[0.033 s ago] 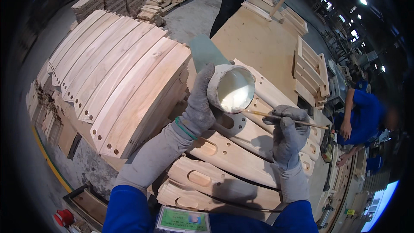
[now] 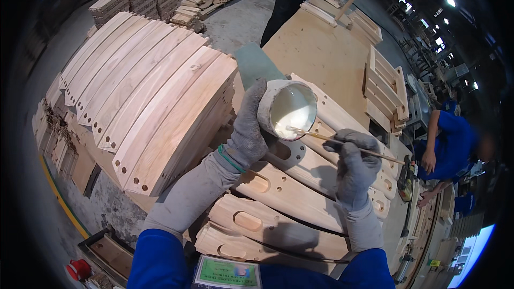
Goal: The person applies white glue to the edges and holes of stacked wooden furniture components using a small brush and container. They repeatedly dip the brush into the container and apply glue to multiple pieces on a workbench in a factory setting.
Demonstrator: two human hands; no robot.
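L hand (image 2: 249, 128) is gripping tub (image 2: 269, 104) w/ white fluid (image 2: 300, 115), fingers closing round its side, above wooden pcs (image 2: 293, 195). R hand (image 2: 357, 160) is pinching thin stick (image 2: 320, 137) btwn fingers, tip sitting inside tub.

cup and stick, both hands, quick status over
Left hand gripping the cup with white contents. Right hand holding the thin stick, its tip inside the cup. Slotted wooden pieces below, not in the way.

A crusted cup (image 2: 265, 108) sits tilted in the left fingers (image 2: 255, 95), white paste (image 2: 292, 116) inside; a thin brush (image 2: 320, 137) slants from the right fingers (image 2: 357, 138) into the cup.
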